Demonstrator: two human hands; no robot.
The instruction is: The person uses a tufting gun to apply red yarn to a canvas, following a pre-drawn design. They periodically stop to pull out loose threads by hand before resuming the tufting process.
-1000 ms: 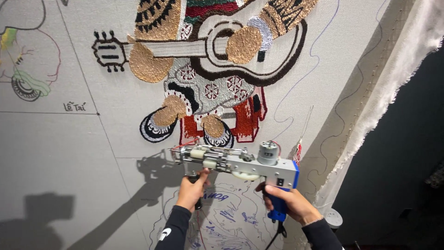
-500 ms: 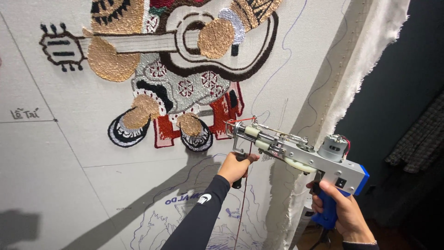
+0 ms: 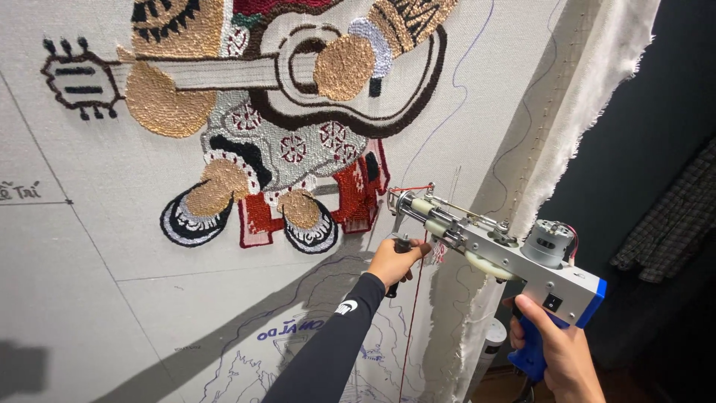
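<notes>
The person is holding a tufting gun (image 3: 492, 246), a grey metal body with a round motor on top and a blue grip, its needle end sitting just off the cloth (image 3: 112, 298). The right hand (image 3: 556, 351) is clamping the blue grip; the left hand (image 3: 394, 261) is closing round the black front handle. Red yarn (image 3: 412, 313) is hanging below. The stretched cloth is bearing a nubbly tufted guitar figure (image 3: 291, 112).

A rug-tufting workshop, probably: stretched cloth (image 3: 89, 298) marked with guide lines carries a half-tufted guitar figure (image 3: 283, 112) above the fingers, and a tufting gun (image 3: 500, 250) threaded with red yarn (image 3: 415, 298) is held up to it.
</notes>
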